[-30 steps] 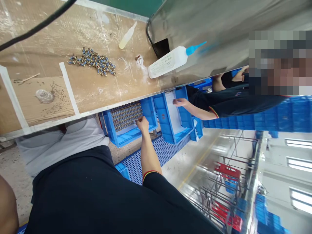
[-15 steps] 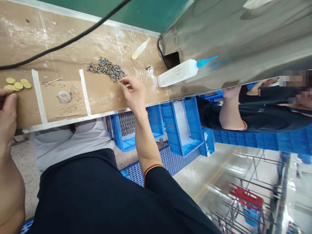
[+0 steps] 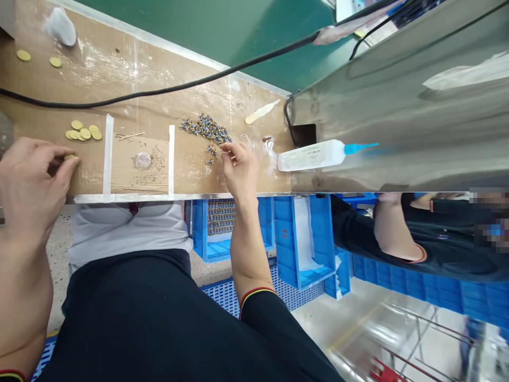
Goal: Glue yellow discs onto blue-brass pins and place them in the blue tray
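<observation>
My right hand (image 3: 239,168) rests on the cardboard-covered bench (image 3: 191,164), fingertips pinched at the edge of a heap of small blue-and-brass parts (image 3: 205,130). What the pinch holds is too small to make out. My left hand (image 3: 34,180) sits at the bench's left end with thumb and finger closed on a small brass disc, beside a cluster of brass discs (image 3: 82,131). Between the hands lies a taped cardboard patch with a clear glue blob (image 3: 142,159).
A white glue bottle with a blue nozzle (image 3: 318,154) lies by a shiny metal housing (image 3: 397,116). A black cable (image 3: 159,90) crosses the bench. Blue bins (image 3: 302,239) stand on the floor below, one with rows of parts (image 3: 221,216). Another person's arm (image 3: 392,228) is at the right.
My right hand came up from the blue bin on the floor to the parts heap on the bench. My left hand came into view holding a disc. The view swung left.
</observation>
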### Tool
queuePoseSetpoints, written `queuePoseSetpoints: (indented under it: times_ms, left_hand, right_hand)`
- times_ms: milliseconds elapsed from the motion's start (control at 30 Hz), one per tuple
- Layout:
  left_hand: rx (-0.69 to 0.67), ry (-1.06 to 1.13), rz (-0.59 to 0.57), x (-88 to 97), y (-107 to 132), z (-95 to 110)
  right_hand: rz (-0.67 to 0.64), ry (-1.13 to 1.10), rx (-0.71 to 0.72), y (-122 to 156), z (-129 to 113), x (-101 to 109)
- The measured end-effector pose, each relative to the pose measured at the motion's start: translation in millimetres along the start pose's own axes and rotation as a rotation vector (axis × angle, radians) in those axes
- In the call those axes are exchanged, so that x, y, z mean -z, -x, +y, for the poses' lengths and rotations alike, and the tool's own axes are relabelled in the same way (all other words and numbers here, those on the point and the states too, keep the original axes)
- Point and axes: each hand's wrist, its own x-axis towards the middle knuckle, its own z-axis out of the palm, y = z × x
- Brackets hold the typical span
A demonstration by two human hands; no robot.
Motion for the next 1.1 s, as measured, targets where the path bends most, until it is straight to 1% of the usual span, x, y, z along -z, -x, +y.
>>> queuePoseSetpoints:
  times_ms: [100, 233, 300, 367, 467, 533, 667, 733, 800, 867, 933, 1000, 1100]
  left_hand:
    - [-0.049, 0.011, 0.024, -4.3, 2.0, -4.2]
    - [-0.084, 0.048, 0.042, -3.5, 4.3, -0.8]
    - [-0.043, 0.113, 0.058, 0.9, 5.4, 4.7]
    - [0.035, 0.184, 0.045, 6.9, 6.7, 11.0]
    - [0.118, 0.204, -0.059, 15.6, 7.1, 19.1]
    - [0.128, 0.167, -0.138, 19.0, 5.1, 22.0]
    - [0.140, 0.031, -0.248, 19.8, -3.4, 21.8]
    - [0.153, -0.032, -0.294, 19.7, -7.6, 21.9]
    - [0.160, -0.074, -0.353, 20.6, -10.6, 24.7]
    - [0.167, -0.118, -0.405, 21.9, -12.4, 30.4]
    - [0.169, -0.188, -0.441, 22.7, -13.5, 37.1]
    - [0.145, -0.263, -0.470, 23.0, -14.1, 42.3]
    - [0.015, -0.375, -0.486, 23.3, -14.5, 43.9]
  right_hand:
    - [-0.031, 0.038, -0.084, 3.9, -6.0, -1.6]
    - [-0.080, 0.013, -0.115, 4.9, -12.8, -7.0]
    - [-0.105, 0.010, -0.133, 4.7, -13.6, -8.2]
    - [-0.131, 0.006, -0.146, 4.2, -13.2, -8.8]
    - [-0.155, -0.017, -0.128, 4.2, -13.0, -9.4]
    - [-0.156, -0.014, -0.097, 5.2, -14.3, -8.8]
    - [-0.164, -0.009, -0.041, 9.6, -18.0, -5.3]
    - [-0.153, -0.006, -0.060, 12.0, -19.2, -4.0]
    - [-0.121, 0.044, -0.102, 13.7, -20.4, -4.4]
    - [-0.096, 0.115, -0.134, 14.3, -21.9, -6.6]
    - [-0.106, 0.156, -0.145, 13.9, -24.0, -9.5]
    - [-0.119, 0.170, -0.147, 12.5, -26.2, -11.8]
    - [-0.140, 0.153, -0.138, 10.0, -28.8, -12.6]
